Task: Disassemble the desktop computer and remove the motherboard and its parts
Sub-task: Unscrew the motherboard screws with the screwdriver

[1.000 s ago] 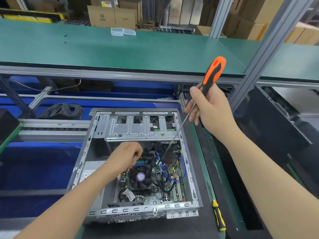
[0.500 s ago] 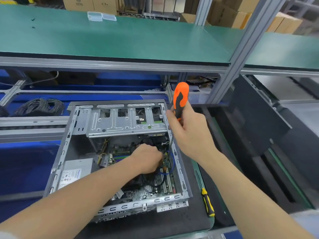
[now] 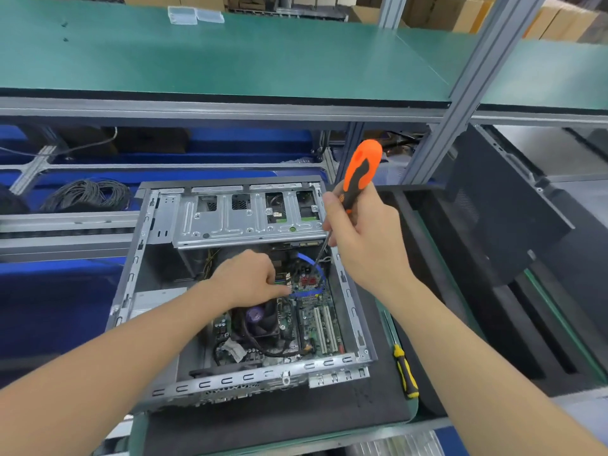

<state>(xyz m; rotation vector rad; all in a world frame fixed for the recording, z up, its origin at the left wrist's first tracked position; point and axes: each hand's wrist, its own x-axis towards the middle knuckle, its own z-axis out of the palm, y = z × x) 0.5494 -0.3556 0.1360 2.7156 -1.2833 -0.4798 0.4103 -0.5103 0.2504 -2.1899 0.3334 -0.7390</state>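
1. Location: motherboard [image 3: 317, 312] flat on the floor of the open computer case [image 3: 250, 378], its far part tucked under the drive cage [image 3: 243, 222]. Case on a black mat [image 3: 296, 419], toward the near edge of the tabletop [image 3: 414, 411].
2. Right hand [image 3: 365, 238]: fingers [image 3: 332, 209] wrapped round the lower handle of the orange screwdriver [image 3: 360, 169]. Shaft slanted down into the case, tip close to the blue cable [image 3: 307, 292] at the board's far right part. Whether seated on a screw, cannot tell.
3. Left hand [image 3: 246, 281]: knuckles up and reaching into the case just beyond the cooler fan [image 3: 261, 319]. Fingers [image 3: 273, 289] curled toward the blue cable and the connectors there. Tips partly hidden, so cannot tell whether pinching anything.
4. Handling, as a judgement: probably light and fairly stiff, but thin and fragile, with slots, capacitors and solder points easily damaged. Likely top-heavy at the cooler.
5. Where to take hold, as a judgement: best by bare edges or opposite corners, never by cables, slots or fan blades. Probably still tied down by screws and plugged leads, so nothing to lift until those are free.
6. Risk: screwdriver tip slipping onto the board, or a tugged cable straining its socket.
7. Nearby: yellow screwdriver [image 3: 406, 373] by the mat's right edge, apart from both hands.
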